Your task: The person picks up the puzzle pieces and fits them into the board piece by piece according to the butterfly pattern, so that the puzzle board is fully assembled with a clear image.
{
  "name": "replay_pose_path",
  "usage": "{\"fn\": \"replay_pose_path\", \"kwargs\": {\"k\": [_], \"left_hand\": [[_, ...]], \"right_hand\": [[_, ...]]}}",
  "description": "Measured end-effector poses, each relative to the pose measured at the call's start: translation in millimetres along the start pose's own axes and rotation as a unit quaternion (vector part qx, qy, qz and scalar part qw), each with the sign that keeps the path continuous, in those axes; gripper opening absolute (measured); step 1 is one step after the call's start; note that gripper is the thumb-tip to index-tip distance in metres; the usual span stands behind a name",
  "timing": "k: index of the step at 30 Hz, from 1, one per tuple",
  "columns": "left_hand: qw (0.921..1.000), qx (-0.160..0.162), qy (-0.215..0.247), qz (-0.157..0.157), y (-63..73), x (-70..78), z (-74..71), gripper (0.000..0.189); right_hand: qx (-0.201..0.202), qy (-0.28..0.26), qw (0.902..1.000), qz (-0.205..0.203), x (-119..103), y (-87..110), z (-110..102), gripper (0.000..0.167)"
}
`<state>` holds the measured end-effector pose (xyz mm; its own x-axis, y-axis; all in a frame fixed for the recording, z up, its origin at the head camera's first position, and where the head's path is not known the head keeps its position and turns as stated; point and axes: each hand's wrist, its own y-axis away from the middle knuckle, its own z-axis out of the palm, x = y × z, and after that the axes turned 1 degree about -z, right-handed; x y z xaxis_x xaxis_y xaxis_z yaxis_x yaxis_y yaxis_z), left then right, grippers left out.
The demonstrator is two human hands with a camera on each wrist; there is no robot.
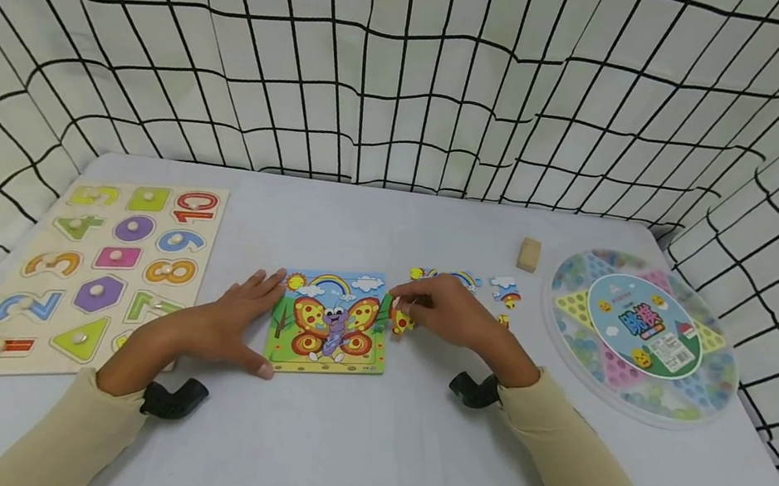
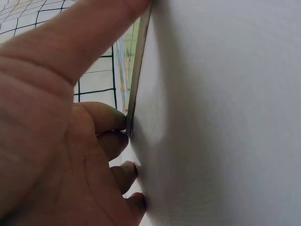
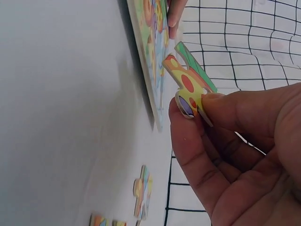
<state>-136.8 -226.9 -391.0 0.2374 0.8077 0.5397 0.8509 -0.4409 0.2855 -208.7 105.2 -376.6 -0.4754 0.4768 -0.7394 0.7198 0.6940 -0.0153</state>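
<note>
A butterfly jigsaw board (image 1: 336, 319) lies flat in the middle of the table. My left hand (image 1: 230, 320) is spread at its left side, with fingertips by the upper left corner and the thumb by the lower left one. Seen from the left wrist, the fingers (image 2: 110, 120) meet the thin edge of the board (image 2: 136, 70). Just right of the board, my right hand (image 1: 447, 310) pinches a puzzle piece (image 3: 190, 87) between thumb and fingers. That piece is yellow with orange spots, a green strip and a bit of purple.
Loose puzzle pieces (image 1: 506, 291) lie beyond and beside the right hand. A small wooden block (image 1: 529, 255) sits farther back. To the left is a number-and-shape peg board (image 1: 108, 255); to the right, a round clear case (image 1: 647, 340). Black netting (image 1: 397, 93) surrounds the table.
</note>
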Motion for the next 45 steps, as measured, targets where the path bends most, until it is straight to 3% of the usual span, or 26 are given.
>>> {"fn": "replay_pose_path", "kwargs": {"k": [14, 23, 31, 39, 45], "left_hand": [[1.0, 0.0, -0.004, 0.0, -0.1, -1.9, 1.2, 0.12], [1.0, 0.001, -0.002, 0.003, -2.0, -1.9, 1.5, 0.12], [1.0, -0.001, -0.001, 0.008, -2.5, -2.4, 0.0, 0.121], [1.0, -0.002, 0.0, 0.006, -3.3, -2.0, -1.0, 0.121], [1.0, 0.0, 0.006, 0.004, -0.2, -2.0, 0.5, 0.12]], "right_hand": [[-0.025, -0.012, 0.9994, -0.021, -13.0, -18.8, 13.3, 0.025], [-0.033, -0.011, 0.9994, -0.001, -21.1, -30.0, 22.9, 0.024], [-0.039, -0.023, 0.999, -0.006, -25.7, -41.3, 34.2, 0.023], [-0.048, 0.0, 0.9984, -0.029, -35.3, -54.2, 45.5, 0.025], [-0.056, 0.01, 0.9981, -0.023, -42.0, -62.5, 55.1, 0.025]]}}
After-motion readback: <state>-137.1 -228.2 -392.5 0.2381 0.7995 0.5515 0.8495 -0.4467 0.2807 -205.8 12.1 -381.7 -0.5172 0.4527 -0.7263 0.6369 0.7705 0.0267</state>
